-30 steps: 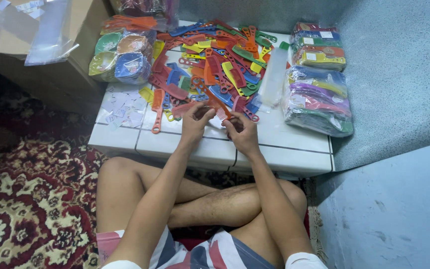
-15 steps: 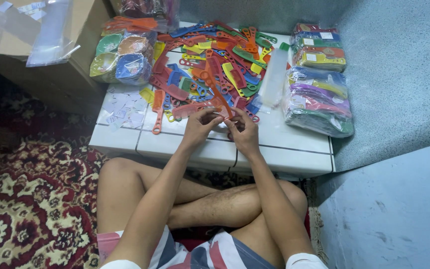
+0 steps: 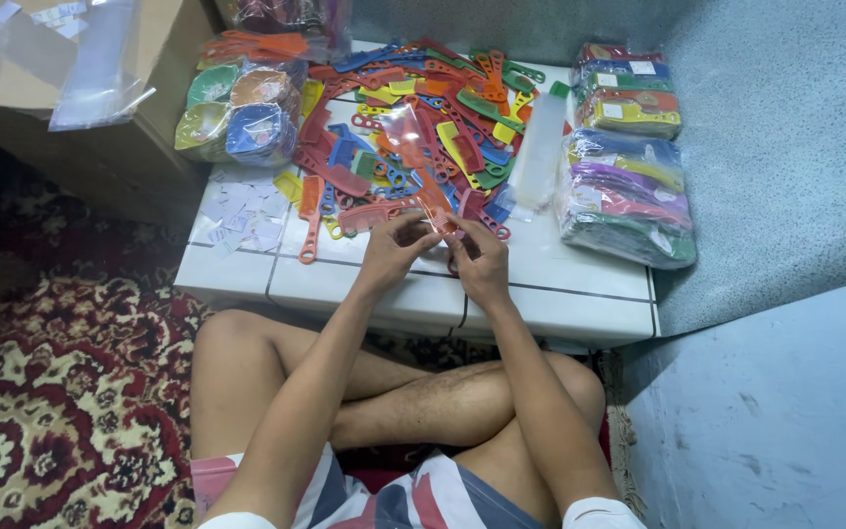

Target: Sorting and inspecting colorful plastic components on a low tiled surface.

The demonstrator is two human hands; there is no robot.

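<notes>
My left hand [image 3: 392,250] and my right hand [image 3: 478,260] meet over the front of a low white tiled table [image 3: 560,284]. Together they hold an orange plastic comb [image 3: 433,196] that sits partly inside a clear plastic sleeve [image 3: 405,127] slanting up and away from my fingers. Just beyond my hands lies a big loose heap of coloured combs [image 3: 423,108] in red, orange, blue, green and yellow. One orange comb [image 3: 309,220] lies apart at the left of the heap.
Packed bundles of combs [image 3: 624,196] are stacked at the table's right. Bagged round coloured items [image 3: 237,113] sit at the back left, small white paper slips [image 3: 242,216] below them. A cardboard box with clear bags [image 3: 61,59] stands to the left. A patterned rug [image 3: 51,411] lies under my crossed legs.
My hands have shifted slightly towards me with the comb, and the clear sleeve now stands up over the comb's far end.
</notes>
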